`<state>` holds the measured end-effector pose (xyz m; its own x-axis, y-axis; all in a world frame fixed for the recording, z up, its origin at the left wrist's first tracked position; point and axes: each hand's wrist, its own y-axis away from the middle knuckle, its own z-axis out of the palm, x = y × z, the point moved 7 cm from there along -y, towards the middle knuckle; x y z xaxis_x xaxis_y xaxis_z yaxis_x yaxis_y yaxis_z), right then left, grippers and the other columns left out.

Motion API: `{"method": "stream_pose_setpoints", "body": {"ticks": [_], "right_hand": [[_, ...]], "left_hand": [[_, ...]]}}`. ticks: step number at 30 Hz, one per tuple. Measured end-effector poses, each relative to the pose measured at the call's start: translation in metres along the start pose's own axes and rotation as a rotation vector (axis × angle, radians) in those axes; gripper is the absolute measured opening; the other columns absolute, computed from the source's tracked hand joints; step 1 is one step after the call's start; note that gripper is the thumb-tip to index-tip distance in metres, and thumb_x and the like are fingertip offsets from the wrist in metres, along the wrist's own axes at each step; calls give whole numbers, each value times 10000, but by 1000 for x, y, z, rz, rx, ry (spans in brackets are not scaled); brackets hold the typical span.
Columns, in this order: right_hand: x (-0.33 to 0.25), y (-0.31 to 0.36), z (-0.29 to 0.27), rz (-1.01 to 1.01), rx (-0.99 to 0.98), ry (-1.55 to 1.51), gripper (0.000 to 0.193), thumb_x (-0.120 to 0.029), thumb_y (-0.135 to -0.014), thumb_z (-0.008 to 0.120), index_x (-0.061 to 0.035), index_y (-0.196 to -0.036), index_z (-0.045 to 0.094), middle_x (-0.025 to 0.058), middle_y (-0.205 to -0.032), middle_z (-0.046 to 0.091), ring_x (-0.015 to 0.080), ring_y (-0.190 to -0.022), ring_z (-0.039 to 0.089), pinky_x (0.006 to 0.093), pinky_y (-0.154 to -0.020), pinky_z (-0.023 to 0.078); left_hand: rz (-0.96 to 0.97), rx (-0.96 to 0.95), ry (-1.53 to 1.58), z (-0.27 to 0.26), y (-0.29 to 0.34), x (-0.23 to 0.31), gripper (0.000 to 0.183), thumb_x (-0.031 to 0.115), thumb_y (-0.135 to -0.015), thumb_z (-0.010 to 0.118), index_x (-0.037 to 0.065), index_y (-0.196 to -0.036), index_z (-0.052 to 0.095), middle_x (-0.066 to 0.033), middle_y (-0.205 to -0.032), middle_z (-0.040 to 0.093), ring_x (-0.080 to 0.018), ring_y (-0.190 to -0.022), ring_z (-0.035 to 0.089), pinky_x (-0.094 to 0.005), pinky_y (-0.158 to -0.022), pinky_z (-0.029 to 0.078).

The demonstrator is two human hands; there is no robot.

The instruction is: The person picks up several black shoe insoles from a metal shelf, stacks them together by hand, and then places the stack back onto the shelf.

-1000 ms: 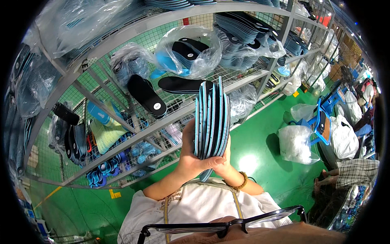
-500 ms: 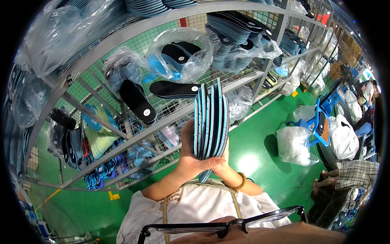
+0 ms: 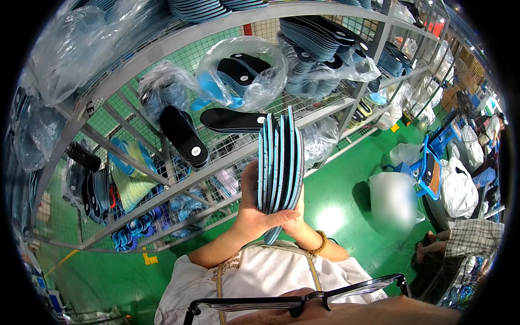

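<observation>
In front of my chest I hold a stack of insoles [image 3: 279,170] upright, their blue-and-black edges facing me. My left hand [image 3: 255,211] wraps its left side, with the thumb across the lower front. Around the right side closes my right hand [image 3: 296,219], its fingers mostly hidden behind the stack. One insole end pokes out below the hands. Just beyond, on the wire shelf, lie a black insole pile [image 3: 183,135] with a round white label and another black insole pile [image 3: 232,119] lying crosswise.
A grey metal rack [image 3: 219,162] spans the front. It carries a clear bag [image 3: 271,51] around black insoles and taller insole stacks [image 3: 314,40]. To the right, a white bag [image 3: 392,203], a blue stool [image 3: 428,179] and a person's checked garment [image 3: 474,238] are on or above the green floor.
Both hands keep their grip on the insole stack and stay almost in place. The gaps between the insoles' upper ends have shifted slightly.
</observation>
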<state>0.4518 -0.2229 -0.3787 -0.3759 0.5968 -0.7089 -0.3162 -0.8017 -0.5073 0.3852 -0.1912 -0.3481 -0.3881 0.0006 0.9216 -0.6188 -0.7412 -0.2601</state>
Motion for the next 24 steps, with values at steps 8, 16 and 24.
{"method": "stream_pose_setpoints", "body": {"ticks": [8,16,24], "right_hand": [[0,3,-2,11,60,112,983,-288,-600,661,24,-1263,6,194,-1273,187,263,-1188,222,352,-970,167],[-1,10,1,-24,43,131,1031,-258,-580,692,0,-1268,-31,181,-1284,174,254,-1175,252,351,-961,204],[9,14,6,42,23,163,1028,-234,-571,687,-1,-1269,-32,182,-1282,177,251,-1174,254,348,-958,211]], "left_hand": [[-72,19,157,4,-15,35,680,119,-661,664,0,-1157,213,-102,-1014,430,-155,-929,458,-299,-820,373],[6,28,138,16,-11,48,628,38,-657,641,-2,-1131,230,-106,-1041,390,-155,-959,430,-292,-821,361],[43,41,96,9,-5,52,600,58,-648,646,-4,-1101,257,-106,-1022,381,-149,-959,405,-288,-834,334]]}}
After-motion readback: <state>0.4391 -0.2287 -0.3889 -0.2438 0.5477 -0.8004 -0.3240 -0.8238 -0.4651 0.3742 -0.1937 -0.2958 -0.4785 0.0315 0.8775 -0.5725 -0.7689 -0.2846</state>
